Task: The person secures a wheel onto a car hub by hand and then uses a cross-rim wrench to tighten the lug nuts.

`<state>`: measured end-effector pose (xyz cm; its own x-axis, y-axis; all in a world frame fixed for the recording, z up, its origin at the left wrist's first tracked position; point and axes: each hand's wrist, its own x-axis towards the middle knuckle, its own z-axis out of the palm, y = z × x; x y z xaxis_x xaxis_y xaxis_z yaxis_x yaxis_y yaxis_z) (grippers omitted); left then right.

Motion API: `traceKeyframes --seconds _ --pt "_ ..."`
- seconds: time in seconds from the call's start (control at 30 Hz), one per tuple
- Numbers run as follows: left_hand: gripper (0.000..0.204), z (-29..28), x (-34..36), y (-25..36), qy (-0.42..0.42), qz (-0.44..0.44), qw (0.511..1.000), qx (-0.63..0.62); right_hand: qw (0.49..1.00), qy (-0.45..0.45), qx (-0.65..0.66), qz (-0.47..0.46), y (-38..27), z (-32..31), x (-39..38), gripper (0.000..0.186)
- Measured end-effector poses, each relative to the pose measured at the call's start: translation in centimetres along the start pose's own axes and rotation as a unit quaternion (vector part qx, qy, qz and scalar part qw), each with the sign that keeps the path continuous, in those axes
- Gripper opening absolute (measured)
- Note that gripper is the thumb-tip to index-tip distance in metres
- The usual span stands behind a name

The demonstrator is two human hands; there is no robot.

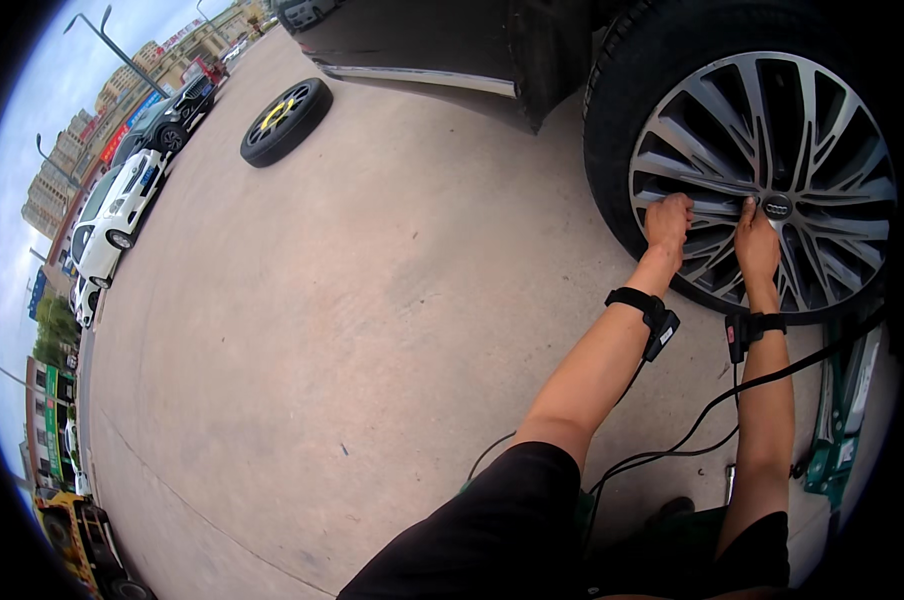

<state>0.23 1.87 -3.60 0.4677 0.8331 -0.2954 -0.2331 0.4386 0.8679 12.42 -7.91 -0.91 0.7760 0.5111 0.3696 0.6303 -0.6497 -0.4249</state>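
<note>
My left hand (669,225) curled at the spokes (697,175), my right hand (758,248) beside the hub cap (778,207); I could not tell whether they gripped. The alloy wheel (772,187), upright beside the dark car (422,40), was probably heavy and rigid, best held by opposite spokes.

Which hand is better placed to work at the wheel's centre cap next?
Probably the right hand: it is close by the centre cap, at its lower left. The left hand is farther out, curled at the spokes, so it would likely have more way to cover.
</note>
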Motion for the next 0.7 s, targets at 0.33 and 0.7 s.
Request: traceKeyframes --seconds 0.33,0.7 --pt "0.016 0.4 -0.1 0.1 0.002 -0.017 1.000 -0.004 0.999 0.008 -0.043 -0.024 0.7 0.1 0.9 0.047" --pt "0.016 -0.2 0.5 -0.5 -0.008 -0.007 1.000 -0.001 0.995 0.016 -0.074 -0.061 0.3 -0.4 0.0 0.039"
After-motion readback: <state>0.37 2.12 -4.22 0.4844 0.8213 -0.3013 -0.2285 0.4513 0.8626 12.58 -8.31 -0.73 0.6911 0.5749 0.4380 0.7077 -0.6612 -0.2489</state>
